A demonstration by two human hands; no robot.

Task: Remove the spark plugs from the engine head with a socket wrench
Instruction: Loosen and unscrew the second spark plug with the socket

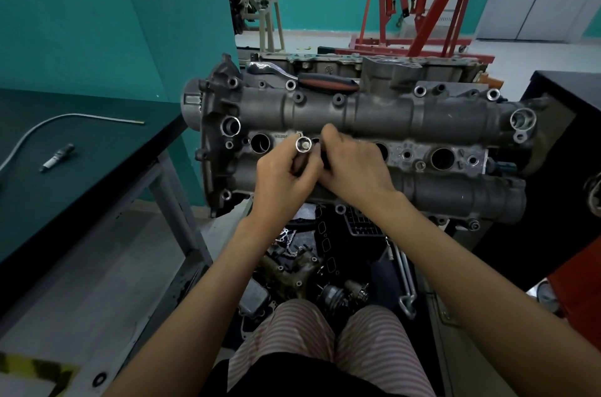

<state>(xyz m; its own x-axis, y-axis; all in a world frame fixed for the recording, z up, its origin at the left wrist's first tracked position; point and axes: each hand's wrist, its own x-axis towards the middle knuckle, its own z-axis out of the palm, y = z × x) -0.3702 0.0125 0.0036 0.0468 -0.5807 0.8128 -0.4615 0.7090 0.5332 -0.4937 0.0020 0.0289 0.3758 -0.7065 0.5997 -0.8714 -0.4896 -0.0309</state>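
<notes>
A grey engine head (374, 113) lies across the middle with a row of round plug wells; the leftmost well (260, 142) and one to the right (442, 158) are open. My left hand (283, 179) grips a silver socket (303, 144) whose open end faces the camera, with something sitting inside it. My right hand (351, 165) is curled around a dark part just beside the socket, over the second well. A ratchet wrench (312, 79) with a black and orange grip rests on the head's far side. One removed spark plug (57, 157) lies on the green table (97, 149).
A bent metal tube (65, 119) lies on the green table at left. Loose engine parts and gaskets (312, 260) fill the floor below the head. A red engine hoist (422, 6) stands behind, and a black cabinet (566, 123) is at right.
</notes>
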